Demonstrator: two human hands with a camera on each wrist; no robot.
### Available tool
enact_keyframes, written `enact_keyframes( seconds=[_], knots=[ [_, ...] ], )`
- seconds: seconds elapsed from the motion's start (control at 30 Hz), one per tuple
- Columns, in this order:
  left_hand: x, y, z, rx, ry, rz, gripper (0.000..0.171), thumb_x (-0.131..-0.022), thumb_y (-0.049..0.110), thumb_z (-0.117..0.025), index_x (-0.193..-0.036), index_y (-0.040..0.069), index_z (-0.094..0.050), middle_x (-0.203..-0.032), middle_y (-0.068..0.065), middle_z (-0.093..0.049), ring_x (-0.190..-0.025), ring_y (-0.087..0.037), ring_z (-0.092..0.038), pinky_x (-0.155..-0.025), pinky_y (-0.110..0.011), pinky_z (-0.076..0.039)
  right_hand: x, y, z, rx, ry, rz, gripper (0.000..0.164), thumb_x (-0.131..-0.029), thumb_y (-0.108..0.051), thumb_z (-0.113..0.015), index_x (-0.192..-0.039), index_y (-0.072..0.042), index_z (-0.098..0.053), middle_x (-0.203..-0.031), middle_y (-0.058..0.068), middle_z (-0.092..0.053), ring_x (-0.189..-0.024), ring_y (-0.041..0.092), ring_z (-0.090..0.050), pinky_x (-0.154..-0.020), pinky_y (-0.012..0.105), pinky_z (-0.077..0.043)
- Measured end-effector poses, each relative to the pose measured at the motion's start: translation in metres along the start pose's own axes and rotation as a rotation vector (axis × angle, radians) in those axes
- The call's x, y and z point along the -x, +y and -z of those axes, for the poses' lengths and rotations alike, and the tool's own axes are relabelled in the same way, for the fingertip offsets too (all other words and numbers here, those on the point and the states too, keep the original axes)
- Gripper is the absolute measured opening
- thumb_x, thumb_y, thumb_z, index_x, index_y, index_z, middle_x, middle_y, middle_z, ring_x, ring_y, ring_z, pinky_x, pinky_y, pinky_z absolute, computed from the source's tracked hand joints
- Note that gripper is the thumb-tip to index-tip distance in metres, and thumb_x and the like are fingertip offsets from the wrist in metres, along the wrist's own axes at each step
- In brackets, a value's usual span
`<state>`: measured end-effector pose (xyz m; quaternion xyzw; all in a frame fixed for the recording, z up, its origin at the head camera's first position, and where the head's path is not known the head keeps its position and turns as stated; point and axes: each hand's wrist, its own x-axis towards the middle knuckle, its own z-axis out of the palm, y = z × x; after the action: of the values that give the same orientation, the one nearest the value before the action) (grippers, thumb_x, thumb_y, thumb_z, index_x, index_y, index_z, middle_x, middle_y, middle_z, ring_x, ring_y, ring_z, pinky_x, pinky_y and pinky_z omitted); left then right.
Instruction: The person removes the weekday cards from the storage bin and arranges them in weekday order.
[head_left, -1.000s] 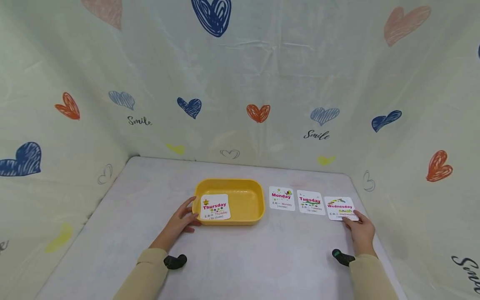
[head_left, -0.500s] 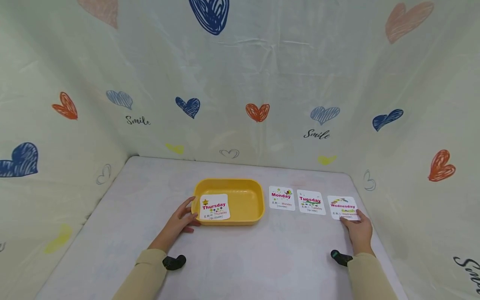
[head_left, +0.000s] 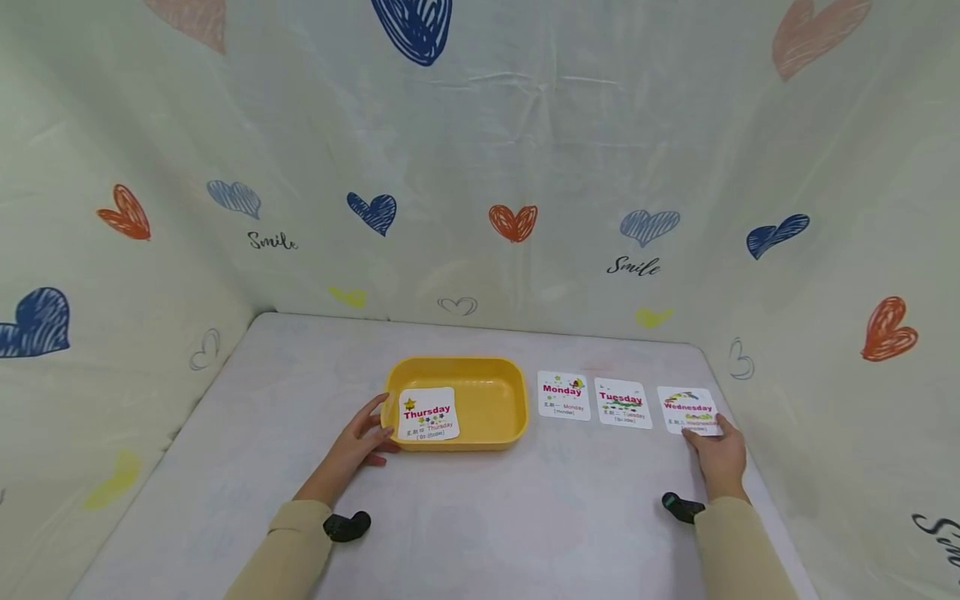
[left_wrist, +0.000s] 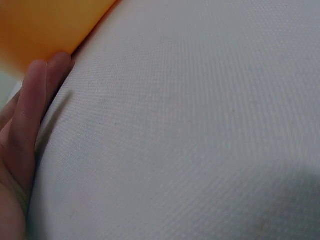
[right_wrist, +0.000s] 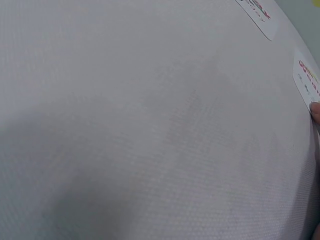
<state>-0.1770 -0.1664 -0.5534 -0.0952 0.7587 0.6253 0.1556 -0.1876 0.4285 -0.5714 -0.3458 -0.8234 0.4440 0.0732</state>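
Note:
In the head view, my left hand [head_left: 358, 440] holds the left end of a yellow plastic tray [head_left: 491, 404], fingers along its rim and side. Inside the tray's left part lies a white Thursday card [head_left: 427, 414]. My right hand [head_left: 718, 458] pinches the lower right part of the Wednesday card [head_left: 688, 407] between thumb and fingers; the card lies at or just above the table. Left of it are the Tuesday card [head_left: 622, 403] and the Monday card [head_left: 564, 395], face up in a row. The left wrist view shows fingers [left_wrist: 31, 100] against the tray [left_wrist: 55, 25].
A pale table [head_left: 510, 517] carries everything, with its right edge close to my right hand. A curtain [head_left: 450, 150] printed with hearts hangs behind and at both sides. Black wrist devices [head_left: 347, 527] sit at both cuffs.
My right hand has shifted the Wednesday card a little right and away from me, widening its gap to the Tuesday card. The left hand and tray hold still; the head view drifts slightly.

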Motion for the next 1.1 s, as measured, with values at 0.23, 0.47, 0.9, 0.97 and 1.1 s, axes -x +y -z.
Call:
enact_keyframes(
  seconds=[0.23, 0.47, 0.9, 0.97, 1.1],
  knots=[
    [0.001, -0.001, 0.001, -0.001, -0.007, 0.004, 0.069, -0.093, 0.035, -0.066, -0.151, 0.040, -0.029, -0.140, -0.014, -0.046, -0.094, -0.025, -0.067, -0.074, -0.035, -0.055, -0.003, -0.001, -0.001, 0.007, 0.006, -0.019, 0.080, -0.091, -0.010, -0.067, -0.154, -0.003, -0.018, -0.156, 0.027, -0.017, -0.144, 0.043, -0.014, -0.114, 0.053, -0.015],
    [-0.001, -0.004, 0.002, -0.003, -0.012, -0.004, 0.068, -0.092, 0.038, -0.067, -0.149, 0.044, -0.030, -0.138, -0.012, -0.047, -0.095, -0.023, -0.066, -0.077, -0.035, -0.055, -0.003, -0.001, 0.000, 0.005, -0.017, -0.019, 0.081, -0.091, -0.010, -0.068, -0.154, -0.003, -0.017, -0.156, 0.027, -0.015, -0.144, 0.044, -0.012, -0.114, 0.054, -0.016],
    [-0.001, -0.001, 0.002, 0.000, -0.019, 0.003, 0.069, -0.093, 0.034, -0.066, -0.151, 0.040, -0.029, -0.139, -0.014, -0.046, -0.094, -0.024, -0.067, -0.074, -0.035, -0.055, 0.005, -0.004, 0.003, -0.008, -0.002, -0.021, 0.083, -0.092, -0.012, -0.067, -0.155, -0.003, -0.014, -0.157, 0.025, -0.013, -0.144, 0.043, -0.011, -0.115, 0.053, -0.014],
    [0.000, 0.000, 0.002, 0.007, -0.020, 0.005, 0.069, -0.093, 0.034, -0.066, -0.150, 0.041, -0.029, -0.139, -0.013, -0.046, -0.094, -0.024, -0.066, -0.074, -0.034, -0.055, 0.007, -0.005, 0.005, -0.055, -0.010, -0.035, 0.083, -0.093, -0.016, -0.066, -0.156, -0.006, -0.013, -0.158, 0.023, -0.012, -0.142, 0.040, -0.021, -0.112, 0.047, -0.026],
    [0.000, 0.000, 0.003, 0.016, -0.024, -0.002, 0.068, -0.093, 0.032, -0.066, -0.151, 0.039, -0.030, -0.138, -0.013, -0.046, -0.094, -0.023, -0.066, -0.073, -0.034, -0.055, 0.012, -0.007, 0.008, -0.219, -0.021, -0.100, 0.083, -0.093, -0.023, -0.066, -0.157, -0.014, -0.013, -0.161, 0.014, -0.013, -0.118, 0.029, -0.046, -0.077, 0.017, -0.051]
  ],
)
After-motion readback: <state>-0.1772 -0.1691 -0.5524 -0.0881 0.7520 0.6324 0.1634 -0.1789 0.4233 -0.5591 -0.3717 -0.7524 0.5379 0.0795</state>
